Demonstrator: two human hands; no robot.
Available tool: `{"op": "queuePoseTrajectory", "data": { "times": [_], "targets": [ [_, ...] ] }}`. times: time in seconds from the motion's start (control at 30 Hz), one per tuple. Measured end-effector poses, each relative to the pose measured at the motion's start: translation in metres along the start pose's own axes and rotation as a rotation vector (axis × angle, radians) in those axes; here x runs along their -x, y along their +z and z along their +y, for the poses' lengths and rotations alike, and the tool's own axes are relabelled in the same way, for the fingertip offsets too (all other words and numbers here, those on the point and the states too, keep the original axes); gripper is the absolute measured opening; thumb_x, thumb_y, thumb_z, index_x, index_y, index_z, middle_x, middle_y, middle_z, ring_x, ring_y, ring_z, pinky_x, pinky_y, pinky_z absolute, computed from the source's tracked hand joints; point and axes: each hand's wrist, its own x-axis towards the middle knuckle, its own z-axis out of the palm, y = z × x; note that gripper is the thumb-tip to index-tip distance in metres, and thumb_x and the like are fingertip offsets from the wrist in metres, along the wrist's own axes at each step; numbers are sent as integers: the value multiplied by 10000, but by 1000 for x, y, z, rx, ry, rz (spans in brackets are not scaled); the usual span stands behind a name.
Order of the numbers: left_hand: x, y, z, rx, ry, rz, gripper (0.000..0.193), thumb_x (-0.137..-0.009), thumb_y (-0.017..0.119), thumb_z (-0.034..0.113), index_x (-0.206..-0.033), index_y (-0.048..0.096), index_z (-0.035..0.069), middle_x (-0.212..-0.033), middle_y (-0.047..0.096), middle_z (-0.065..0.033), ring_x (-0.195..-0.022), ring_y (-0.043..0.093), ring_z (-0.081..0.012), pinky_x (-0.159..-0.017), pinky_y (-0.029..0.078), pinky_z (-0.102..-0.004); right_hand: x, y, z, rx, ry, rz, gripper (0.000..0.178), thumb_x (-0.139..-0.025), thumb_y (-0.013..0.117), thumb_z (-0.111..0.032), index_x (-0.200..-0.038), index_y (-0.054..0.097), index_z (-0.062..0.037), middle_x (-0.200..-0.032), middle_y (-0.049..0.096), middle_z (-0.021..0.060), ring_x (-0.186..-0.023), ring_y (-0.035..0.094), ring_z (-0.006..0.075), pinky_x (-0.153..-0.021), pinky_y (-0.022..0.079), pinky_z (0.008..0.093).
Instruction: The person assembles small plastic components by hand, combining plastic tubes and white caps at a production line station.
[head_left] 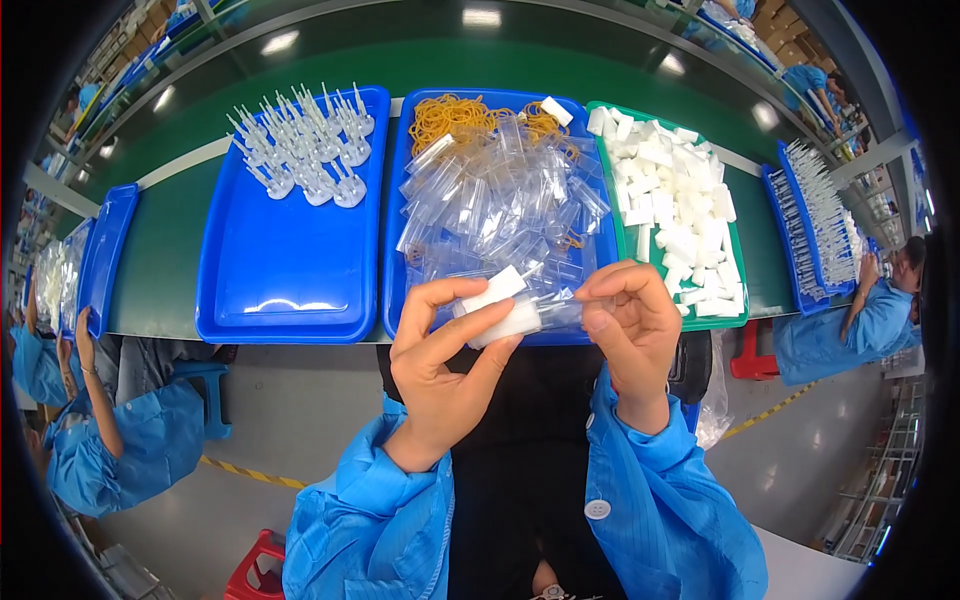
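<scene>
My left hand (445,365) grips two white blocks, with one upper block (492,290) between the fingers and a lower block (515,322) by the thumb. A clear plastic piece (556,312) extends from the lower block toward my right hand (635,325). Its fingertips are pinched together at the far end of that piece; what they hold is too small to make out. Both hands are over the near edge of a blue tray (393,250) heaped with clear plastic sleeves (490,195) and tan rubber bands (450,118).
Left of it, another blue tray (290,325) carries upright translucent stemmed parts (305,150) at its back. A green tray (738,312) on the right is full of white blocks (665,180). Co-workers in blue sleeves (130,430) sit at both sides. A red stool (258,568) stands lower left.
</scene>
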Motion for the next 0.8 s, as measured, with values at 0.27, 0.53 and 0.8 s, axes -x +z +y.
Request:
{"op": "queuePoseTrajectory", "data": {
  "times": [0.27, 0.53, 0.8],
  "targets": [
    [-1, -2, 7, -54, 61, -29, 294, -717, 754, -45, -1003, 722, 13, -1102, 573, -131, -970, 617, -221, -790, 514, -293, 4, 0, 6, 71, -83, 11, 236, -822, 682, 36, -1016, 547, 25, -1016, 568, 134, -886, 575, 136, -764, 467, 241],
    [0, -1, 6, -80, 188, -24, 286, -733, 732, -75, -999, 722, 27, -1081, 573, -134, -916, 651, -233, -668, 568, -268, 6, -1, 12, -5, -117, -9, 235, -837, 667, 33, -1030, 532, 36, -1027, 554, 158, -857, 570, 136, -689, 481, 227],
    [1, 5, -2, -102, 232, -3, 321, -709, 741, -72, -1014, 711, 24, -1091, 583, -143, -988, 628, -294, -701, 575, -315, 2, 0, 13, -19, 57, -27, 252, -845, 651, 48, -1057, 516, 33, -1072, 577, 144, -806, 572, 106, -652, 478, 211]
  ]
}}
